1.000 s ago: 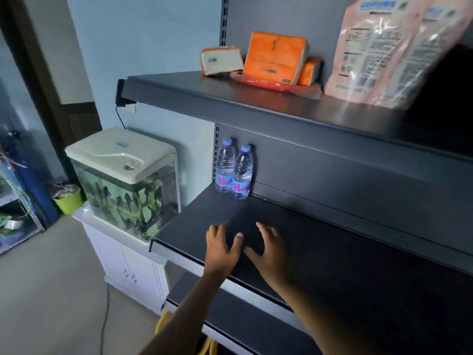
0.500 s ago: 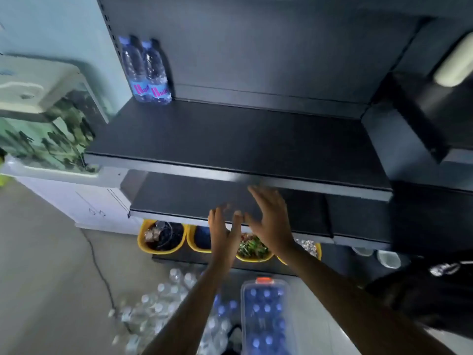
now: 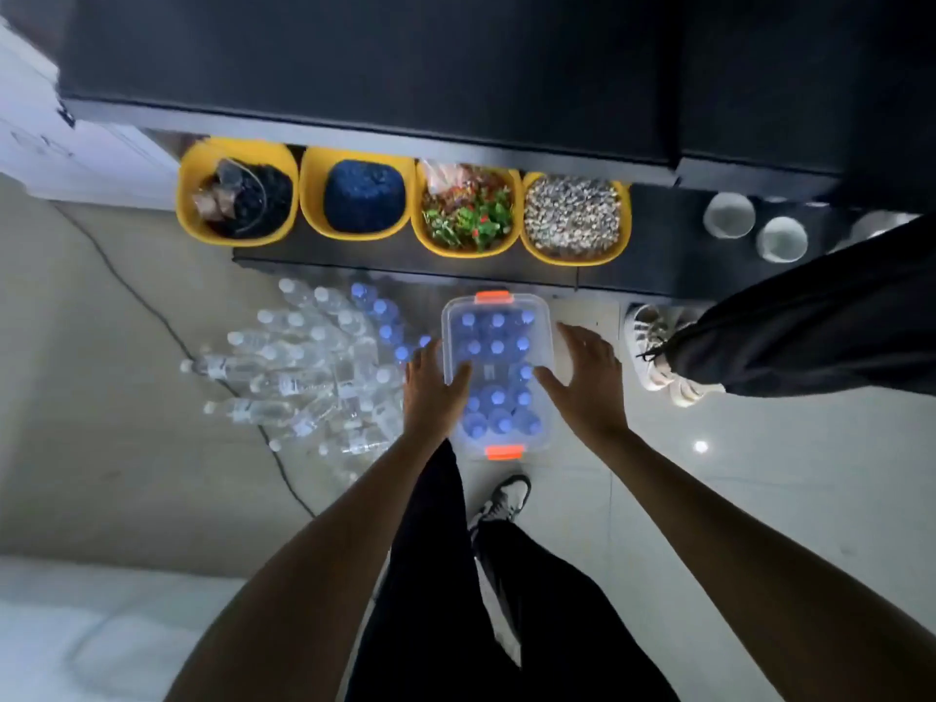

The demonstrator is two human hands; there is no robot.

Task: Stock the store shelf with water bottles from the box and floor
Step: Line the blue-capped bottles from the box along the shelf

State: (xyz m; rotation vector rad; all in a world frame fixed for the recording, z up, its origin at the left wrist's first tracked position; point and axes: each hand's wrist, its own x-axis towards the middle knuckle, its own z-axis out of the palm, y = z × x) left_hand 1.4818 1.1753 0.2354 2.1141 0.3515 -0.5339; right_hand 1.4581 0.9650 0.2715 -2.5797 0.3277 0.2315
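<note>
- Head view: the left hand [image 3: 434, 385] and right hand [image 3: 587, 382] hang over the clear plastic box [image 3: 506, 305], fingers straight and spread, holding nothing.
- The left thumb overlaps the box's left rim; whether either hand touches the box cannot be told.
- The box sits on the floor [image 3: 759, 473] below the dark shelf [image 3: 354, 68], packed with upright blue-capped water bottles [image 3: 497, 347].
- Loose water bottles [image 3: 304, 372] lie heaped on the floor just left of the box.
- Four yellow bins [image 3: 466, 253] line the lowest shelf.
- Another person's shoe [image 3: 653, 347] stands right of the box.
</note>
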